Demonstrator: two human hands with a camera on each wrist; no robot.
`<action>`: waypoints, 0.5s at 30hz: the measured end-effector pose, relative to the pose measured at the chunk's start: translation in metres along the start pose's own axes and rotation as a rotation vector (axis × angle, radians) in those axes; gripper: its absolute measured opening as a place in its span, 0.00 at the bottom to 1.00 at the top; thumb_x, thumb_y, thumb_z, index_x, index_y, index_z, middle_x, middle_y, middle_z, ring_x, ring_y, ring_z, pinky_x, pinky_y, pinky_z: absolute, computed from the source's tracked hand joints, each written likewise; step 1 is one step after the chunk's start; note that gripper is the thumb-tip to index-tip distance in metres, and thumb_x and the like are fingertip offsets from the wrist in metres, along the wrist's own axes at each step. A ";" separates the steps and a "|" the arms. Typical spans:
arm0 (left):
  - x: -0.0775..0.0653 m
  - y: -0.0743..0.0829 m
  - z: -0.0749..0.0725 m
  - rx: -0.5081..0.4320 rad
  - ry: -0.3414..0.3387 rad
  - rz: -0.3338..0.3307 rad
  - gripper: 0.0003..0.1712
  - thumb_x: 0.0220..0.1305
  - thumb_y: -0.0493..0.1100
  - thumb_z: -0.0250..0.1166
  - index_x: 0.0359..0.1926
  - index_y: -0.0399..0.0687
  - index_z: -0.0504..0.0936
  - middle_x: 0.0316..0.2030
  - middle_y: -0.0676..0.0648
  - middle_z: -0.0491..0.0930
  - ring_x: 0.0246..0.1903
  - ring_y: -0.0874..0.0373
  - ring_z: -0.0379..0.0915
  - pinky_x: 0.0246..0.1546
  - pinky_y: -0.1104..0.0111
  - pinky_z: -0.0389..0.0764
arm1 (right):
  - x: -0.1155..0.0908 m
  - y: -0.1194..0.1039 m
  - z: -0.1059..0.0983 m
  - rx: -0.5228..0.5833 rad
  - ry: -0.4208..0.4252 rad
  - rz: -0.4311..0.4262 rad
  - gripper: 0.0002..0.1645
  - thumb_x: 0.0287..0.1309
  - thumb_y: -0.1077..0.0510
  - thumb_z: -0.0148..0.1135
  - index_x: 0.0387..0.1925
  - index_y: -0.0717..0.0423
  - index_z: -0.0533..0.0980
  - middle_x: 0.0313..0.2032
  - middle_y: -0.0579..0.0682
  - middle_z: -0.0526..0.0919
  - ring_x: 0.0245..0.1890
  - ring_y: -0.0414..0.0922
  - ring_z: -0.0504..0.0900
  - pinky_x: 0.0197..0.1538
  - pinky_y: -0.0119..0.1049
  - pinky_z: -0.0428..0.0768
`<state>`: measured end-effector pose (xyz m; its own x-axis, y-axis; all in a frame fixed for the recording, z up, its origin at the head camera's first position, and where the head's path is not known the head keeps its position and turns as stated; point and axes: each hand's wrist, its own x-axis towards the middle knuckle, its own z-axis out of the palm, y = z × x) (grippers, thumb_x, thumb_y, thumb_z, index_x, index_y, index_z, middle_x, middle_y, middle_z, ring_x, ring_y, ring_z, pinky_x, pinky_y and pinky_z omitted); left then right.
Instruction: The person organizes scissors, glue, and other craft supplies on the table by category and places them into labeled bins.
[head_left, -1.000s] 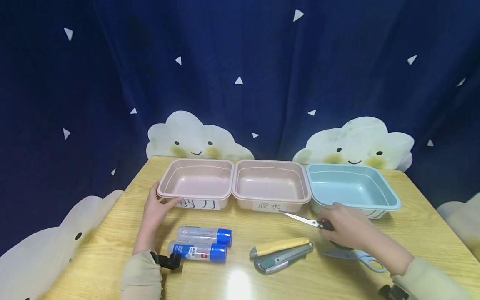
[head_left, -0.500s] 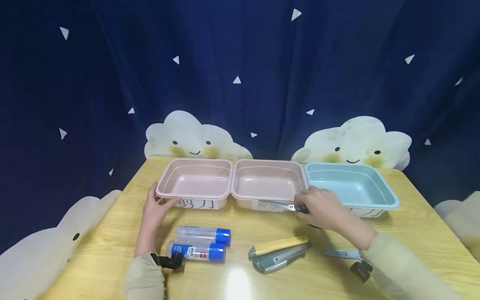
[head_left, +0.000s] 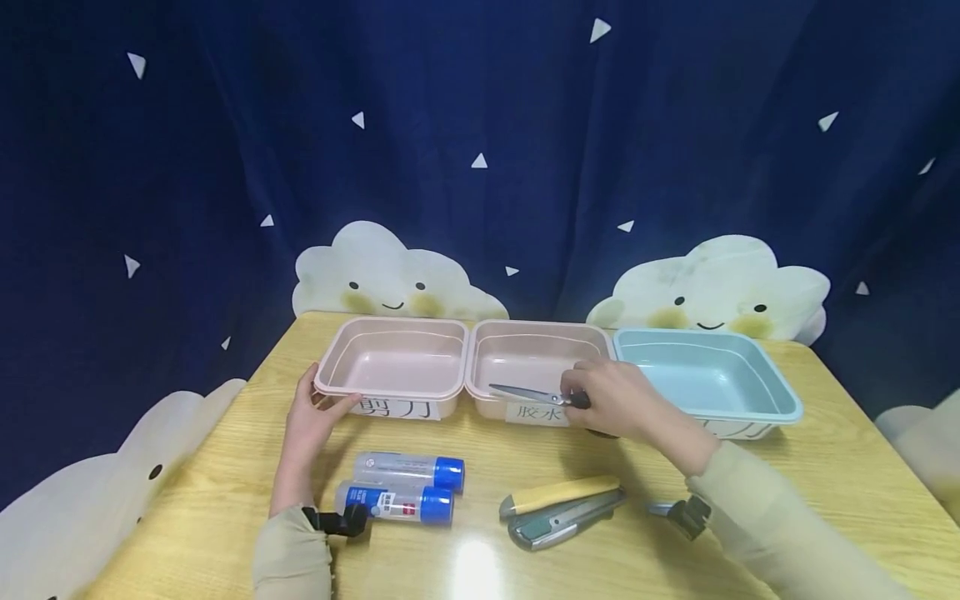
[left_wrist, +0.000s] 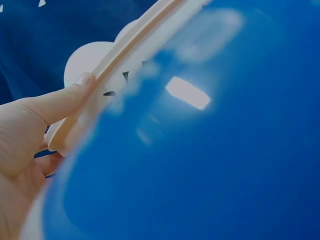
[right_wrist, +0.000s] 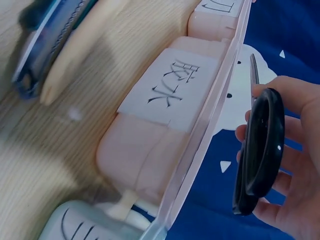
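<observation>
My right hand (head_left: 615,396) holds black-handled scissors (head_left: 528,393) over the front rim of the middle pink bin (head_left: 487,392), blades pointing left. In the right wrist view the black handle loops (right_wrist: 278,145) lie against curled fingers, and the blades point away. My left hand (head_left: 307,425) grips the front left corner of the left pink bin (head_left: 408,394). In the left wrist view its thumb (left_wrist: 70,100) presses the bin's rim, with fingers partly visible below. A large blurred blue surface (left_wrist: 225,160) covers much of that view.
Two clear glue bottles (head_left: 397,505) with blue caps lie front left. A yellow utility knife (head_left: 558,495) and a grey-green one (head_left: 566,520) lie centrally. Light-blue scissors (head_left: 660,508) are mostly hidden by the right wrist. A blue bin (head_left: 720,412) stands at right.
My right hand has carried the black-handled scissors left and up, from in front of the blue bin to over the middle pink bin's front rim. The left hand stays at its bin.
</observation>
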<state>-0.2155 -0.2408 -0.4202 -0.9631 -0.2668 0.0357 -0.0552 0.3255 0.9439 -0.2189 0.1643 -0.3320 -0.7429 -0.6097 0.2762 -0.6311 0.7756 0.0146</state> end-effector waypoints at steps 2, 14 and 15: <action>-0.001 0.000 0.000 0.003 0.004 -0.002 0.58 0.49 0.49 0.70 0.71 0.52 0.40 0.66 0.38 0.54 0.62 0.43 0.54 0.59 0.53 0.64 | 0.007 -0.005 0.001 -0.004 0.009 -0.019 0.09 0.39 0.48 0.66 0.21 0.43 0.73 0.21 0.39 0.71 0.23 0.40 0.66 0.22 0.34 0.64; 0.003 -0.003 -0.003 0.010 0.004 0.010 0.55 0.51 0.49 0.69 0.71 0.50 0.42 0.65 0.36 0.55 0.62 0.42 0.55 0.60 0.53 0.63 | 0.048 -0.030 0.023 0.009 0.045 0.001 0.09 0.45 0.47 0.63 0.28 0.46 0.79 0.28 0.42 0.79 0.31 0.42 0.73 0.34 0.38 0.72; 0.003 -0.003 -0.003 0.013 0.006 0.011 0.55 0.51 0.49 0.69 0.71 0.50 0.43 0.65 0.36 0.55 0.62 0.42 0.55 0.60 0.53 0.63 | 0.051 -0.032 0.025 0.022 0.046 0.013 0.10 0.46 0.47 0.63 0.29 0.47 0.79 0.29 0.42 0.79 0.32 0.43 0.73 0.35 0.38 0.73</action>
<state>-0.2177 -0.2453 -0.4222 -0.9620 -0.2688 0.0477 -0.0485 0.3403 0.9391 -0.2424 0.1045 -0.3423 -0.7406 -0.5908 0.3201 -0.6264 0.7794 -0.0108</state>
